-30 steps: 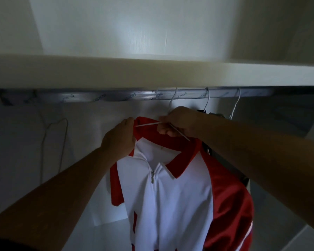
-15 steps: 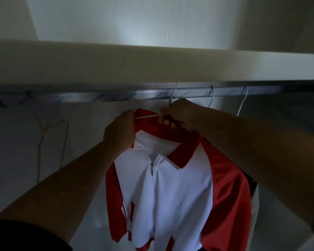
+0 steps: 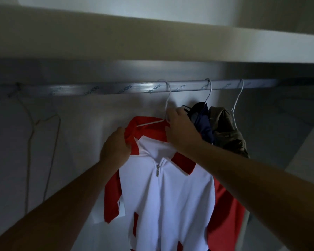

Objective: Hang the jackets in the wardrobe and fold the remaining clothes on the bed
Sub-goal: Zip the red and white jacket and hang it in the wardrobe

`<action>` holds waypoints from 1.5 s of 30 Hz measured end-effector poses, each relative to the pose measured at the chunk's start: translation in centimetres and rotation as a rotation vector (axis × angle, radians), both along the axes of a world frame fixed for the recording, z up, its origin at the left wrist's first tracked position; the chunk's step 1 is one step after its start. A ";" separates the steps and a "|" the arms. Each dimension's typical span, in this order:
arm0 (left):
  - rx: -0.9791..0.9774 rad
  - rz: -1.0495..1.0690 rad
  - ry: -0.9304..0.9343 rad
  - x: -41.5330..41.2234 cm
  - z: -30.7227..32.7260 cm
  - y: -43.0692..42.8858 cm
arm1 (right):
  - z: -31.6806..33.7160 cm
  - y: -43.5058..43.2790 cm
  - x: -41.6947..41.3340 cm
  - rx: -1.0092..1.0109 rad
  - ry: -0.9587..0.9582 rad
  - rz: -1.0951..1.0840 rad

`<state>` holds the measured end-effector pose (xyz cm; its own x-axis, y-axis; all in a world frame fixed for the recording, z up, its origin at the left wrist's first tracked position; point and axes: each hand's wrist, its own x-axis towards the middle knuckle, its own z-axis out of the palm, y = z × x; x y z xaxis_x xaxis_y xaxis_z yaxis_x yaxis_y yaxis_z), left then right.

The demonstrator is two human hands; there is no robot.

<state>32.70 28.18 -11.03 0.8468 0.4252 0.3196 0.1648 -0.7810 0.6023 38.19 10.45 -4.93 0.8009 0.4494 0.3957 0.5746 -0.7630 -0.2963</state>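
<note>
A red and white zip jacket hangs on a white wire hanger whose hook sits over the silver wardrobe rail. My left hand grips the jacket's red collar at its left side. My right hand holds the hanger's neck and the collar at the right. The zip is closed up to the chest.
To the right on the same rail hang a dark navy garment and an olive jacket on wire hangers. A white shelf runs just above the rail. A thin cord hangs on the back wall at left.
The view has tilted down and the rail and shelf appear lower. The jacket now hangs from the rail by its hook; both hands stay at the collar.
</note>
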 end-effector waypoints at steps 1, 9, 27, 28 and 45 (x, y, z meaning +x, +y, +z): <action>-0.113 0.011 0.002 -0.4 -0.6 -0.4 | -0.9 -0.5 -0.8 -0.031 -0.127 0.010; -0.697 0.070 -0.075 -2.8 -2.3 -1.2 | -9.8 -3.1 -4.3 -0.522 -0.521 0.277; -0.893 -0.082 -0.143 -6.2 -3.3 -1.0 | -13.9 1.3 -5.9 0.560 0.633 -0.091; -0.769 -0.078 -0.097 -6.6 -5.2 -1.0 | -13.0 0.6 -5.9 0.617 0.709 -0.068; 0.204 -0.027 0.085 -4.4 -13.7 -7.5 | -5.3 -0.9 -7.4 0.895 1.068 0.016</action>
<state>28.30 20.65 -24.77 0.8846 0.3359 0.3234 0.1857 -0.8900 0.4164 30.78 9.50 -10.23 0.8915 0.3832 -0.2417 -0.2291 -0.0789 -0.9702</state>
